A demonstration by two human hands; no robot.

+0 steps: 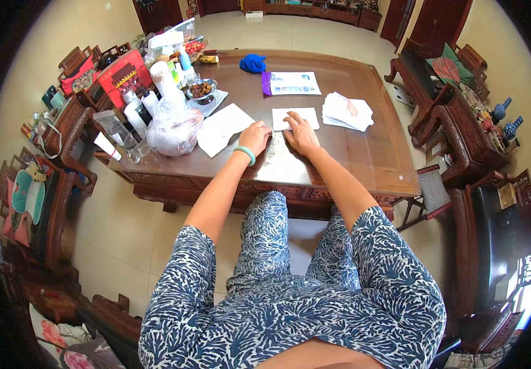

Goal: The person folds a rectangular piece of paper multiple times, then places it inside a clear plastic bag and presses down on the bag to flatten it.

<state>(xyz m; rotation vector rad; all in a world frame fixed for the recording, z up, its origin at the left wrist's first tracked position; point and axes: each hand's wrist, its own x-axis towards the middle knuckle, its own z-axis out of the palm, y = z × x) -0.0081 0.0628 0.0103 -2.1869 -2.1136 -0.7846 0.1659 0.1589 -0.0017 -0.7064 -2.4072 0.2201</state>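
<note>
My left hand point(255, 137), with a pale green bangle on its wrist, rests low on the table with fingers curled together; whether anything is in them is hidden. Just left of it lies a loose white sheet point(221, 130), angled and partly unfolded. My right hand point(302, 134) has its fingers spread, the tips lying on a flat white folded sheet point(308, 117) in front of me. Right of that is a loose stack of white sheets point(346, 113). Beyond the folded sheet lies a flat white and purple packet point(291, 83).
The dark wooden table point(364, 157) holds a crowd of things at its left: a knotted plastic bag point(173, 132), white bottles, a glass bowl of dark fruit point(201, 90), a red box point(125, 75) and a white tube point(107, 147). A blue bundle point(253, 63) sits farther back. Carved chairs stand around.
</note>
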